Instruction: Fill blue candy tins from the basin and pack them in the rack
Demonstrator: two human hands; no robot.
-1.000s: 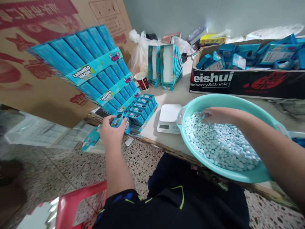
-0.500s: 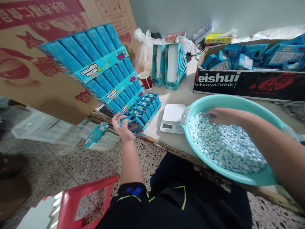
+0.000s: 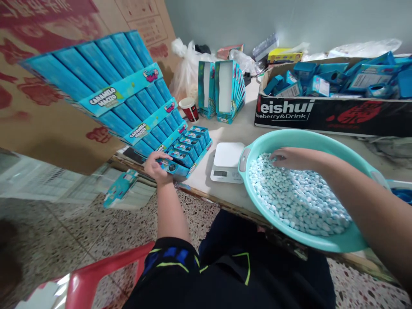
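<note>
My left hand (image 3: 158,166) is at the table edge, its fingers curled over the near end of a small blue candy box (image 3: 172,166) with a round dark window. That box lies at the front of a display tray (image 3: 200,159) holding a row of similar boxes. To the right, my right hand (image 3: 285,157) reaches into a turquoise basin (image 3: 309,240) of pale blue and white candies (image 3: 277,197). Its fingers are bent together at the candies' surface, with the fingertips partly hidden. Between the hands sits a white kitchen scale (image 3: 228,161) with a bare platform.
Stacked blue display trays (image 3: 125,98) lean over the left side. Behind stand a paper cup (image 3: 189,109), nested empty display trays (image 3: 225,90) and a black carton (image 3: 289,111) of blue boxes. A large cardboard box (image 3: 74,146) is at left, a red stool (image 3: 96,270) below.
The view has shifted slightly right, moving most things left in the picture. My left fingers have folded closer over the end box; my right hand stays in the candies.
</note>
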